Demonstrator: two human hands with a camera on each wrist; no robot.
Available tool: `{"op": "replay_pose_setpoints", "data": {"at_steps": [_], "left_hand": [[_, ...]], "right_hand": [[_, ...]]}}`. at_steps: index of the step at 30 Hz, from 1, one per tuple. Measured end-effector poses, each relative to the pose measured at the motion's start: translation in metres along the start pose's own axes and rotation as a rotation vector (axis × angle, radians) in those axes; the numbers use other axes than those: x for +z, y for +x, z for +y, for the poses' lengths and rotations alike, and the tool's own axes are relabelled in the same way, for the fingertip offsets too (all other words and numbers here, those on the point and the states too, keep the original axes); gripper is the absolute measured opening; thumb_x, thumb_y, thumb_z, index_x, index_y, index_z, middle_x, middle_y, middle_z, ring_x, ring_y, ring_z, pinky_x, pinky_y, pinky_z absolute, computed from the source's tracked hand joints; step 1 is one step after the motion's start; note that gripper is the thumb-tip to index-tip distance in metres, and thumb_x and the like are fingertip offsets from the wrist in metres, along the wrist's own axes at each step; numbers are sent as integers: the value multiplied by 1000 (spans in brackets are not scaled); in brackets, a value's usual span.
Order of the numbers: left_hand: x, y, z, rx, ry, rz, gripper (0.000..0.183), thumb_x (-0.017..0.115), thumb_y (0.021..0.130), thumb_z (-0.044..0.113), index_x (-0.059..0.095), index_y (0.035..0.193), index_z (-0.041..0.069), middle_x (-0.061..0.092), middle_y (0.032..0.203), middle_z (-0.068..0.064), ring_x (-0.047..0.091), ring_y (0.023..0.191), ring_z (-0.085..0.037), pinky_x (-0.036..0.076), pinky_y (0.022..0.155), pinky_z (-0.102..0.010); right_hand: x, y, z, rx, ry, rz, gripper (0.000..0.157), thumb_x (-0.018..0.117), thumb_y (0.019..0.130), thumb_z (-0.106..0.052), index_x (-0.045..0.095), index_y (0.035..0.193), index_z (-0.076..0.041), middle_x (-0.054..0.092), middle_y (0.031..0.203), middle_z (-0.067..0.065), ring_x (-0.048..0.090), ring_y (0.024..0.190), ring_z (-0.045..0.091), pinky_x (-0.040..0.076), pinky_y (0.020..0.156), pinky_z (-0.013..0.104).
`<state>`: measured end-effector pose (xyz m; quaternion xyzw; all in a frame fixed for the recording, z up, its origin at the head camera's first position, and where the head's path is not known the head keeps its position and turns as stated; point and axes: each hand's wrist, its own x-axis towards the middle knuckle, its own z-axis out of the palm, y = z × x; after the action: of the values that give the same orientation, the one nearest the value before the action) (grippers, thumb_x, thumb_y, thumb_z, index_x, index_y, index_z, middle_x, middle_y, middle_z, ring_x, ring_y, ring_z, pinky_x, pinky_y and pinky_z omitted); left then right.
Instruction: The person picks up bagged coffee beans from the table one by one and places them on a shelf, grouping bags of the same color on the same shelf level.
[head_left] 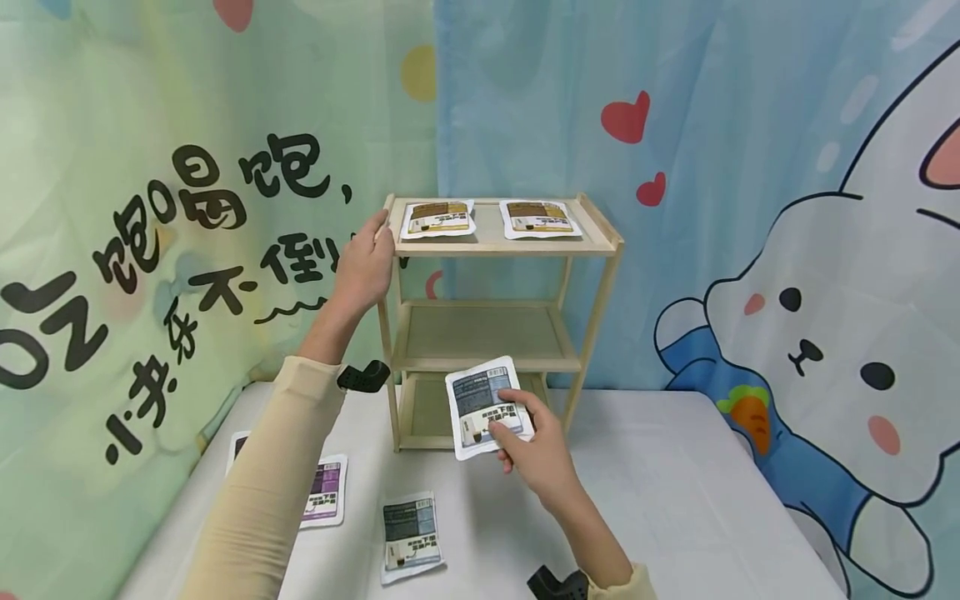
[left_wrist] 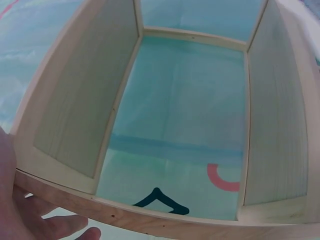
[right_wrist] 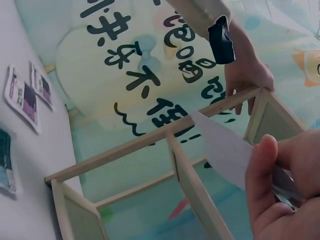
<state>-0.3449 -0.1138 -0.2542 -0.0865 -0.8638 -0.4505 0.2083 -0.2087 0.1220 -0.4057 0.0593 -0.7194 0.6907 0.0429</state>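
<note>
A three-tier wooden shelf (head_left: 495,364) stands on the white table. My left hand (head_left: 365,265) grips its upper left corner, and in the left wrist view its fingers (left_wrist: 65,225) reach around the post. My right hand (head_left: 542,454) pinches a white packet with a dark grey-blue label (head_left: 477,393) between thumb and fingers, in front of the lower tiers. In the right wrist view this packet (right_wrist: 227,150) shows its plain white back. Two packets with brown-and-yellow labels, one on the left (head_left: 438,218) and one on the right (head_left: 540,218), lie on the top tier.
Another grey-blue packet (head_left: 412,533) lies on the table (head_left: 675,492) near the front. Left of it, a purple-labelled packet (head_left: 326,492) is partly hidden by my left sleeve (head_left: 258,475), with a second one (right_wrist: 41,84) beside it. Printed curtains (head_left: 525,108) hang behind the shelf.
</note>
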Motion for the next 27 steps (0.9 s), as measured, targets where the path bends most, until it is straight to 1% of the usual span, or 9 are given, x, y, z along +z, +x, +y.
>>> {"op": "replay_pose_setpoints", "data": {"at_steps": [3, 6, 10, 13, 15, 17, 18, 21, 27], "left_hand": [[1, 0, -3, -9, -15, -1, 53, 27, 103, 31, 34, 152, 13, 38, 151, -12, 34, 137, -25, 30, 108, -44], [2, -2, -6, -6, -43, 0, 53, 26, 103, 31, 33, 152, 12, 38, 151, -12, 38, 134, -23, 33, 104, -44], [4, -1, -7, 7, -69, 2, 54, 26, 103, 31, 34, 152, 11, 38, 151, -12, 39, 131, -22, 33, 104, -43], [6, -1, -7, 11, -75, 3, 54, 26, 103, 31, 34, 152, 11, 39, 150, -12, 42, 128, -24, 34, 103, -43], [7, -1, -7, 13, -70, 6, 54, 26, 102, 31, 35, 152, 12, 40, 149, -13, 44, 125, -25, 35, 101, -44], [7, -2, -7, 20, -64, 16, 53, 27, 102, 31, 36, 151, 12, 41, 148, -14, 46, 118, -28, 36, 96, -46], [7, -1, -6, 24, -59, 21, 53, 26, 102, 31, 37, 151, 12, 42, 148, -14, 46, 119, -28, 37, 96, -46], [7, 0, -6, 38, -51, 36, 53, 27, 102, 30, 38, 150, 11, 43, 147, -15, 45, 125, -26, 36, 100, -46], [8, 3, -6, 43, -64, 47, 54, 26, 101, 31, 37, 151, 11, 42, 147, -14, 42, 130, -24, 34, 104, -45]], "right_hand": [[6, 9, -5, -15, 36, 39, 47, 66, 88, 4, 54, 133, -5, 57, 94, 17, 53, 52, 15, 47, 45, 25], [13, 20, -6, -22, 65, 75, 46, 66, 89, 3, 54, 133, -4, 57, 94, 16, 54, 53, 14, 48, 47, 24], [24, 37, -8, -29, 98, 94, 45, 66, 90, 2, 54, 132, -6, 57, 96, 19, 57, 54, 16, 50, 49, 25], [32, 49, -12, -35, 124, 89, 44, 65, 90, 2, 54, 132, -7, 54, 115, 19, 58, 54, 17, 52, 51, 27], [38, 58, -17, -38, 133, 82, 44, 65, 91, 1, 54, 133, -7, 48, 128, 18, 58, 55, 17, 52, 52, 27], [44, 66, -21, -42, 133, 74, 44, 65, 91, 0, 53, 133, -7, 42, 137, 17, 59, 55, 16, 53, 53, 28], [46, 71, -23, -41, 132, 72, 44, 64, 91, 0, 53, 133, -7, 40, 140, 18, 59, 55, 16, 53, 54, 28], [53, 85, -28, -25, 123, 71, 44, 64, 92, -2, 53, 134, -7, 40, 138, 20, 58, 55, 16, 53, 55, 28], [62, 109, -32, 1, 93, 66, 44, 63, 92, -2, 51, 135, -6, 44, 133, 22, 58, 54, 13, 53, 55, 27]]}}
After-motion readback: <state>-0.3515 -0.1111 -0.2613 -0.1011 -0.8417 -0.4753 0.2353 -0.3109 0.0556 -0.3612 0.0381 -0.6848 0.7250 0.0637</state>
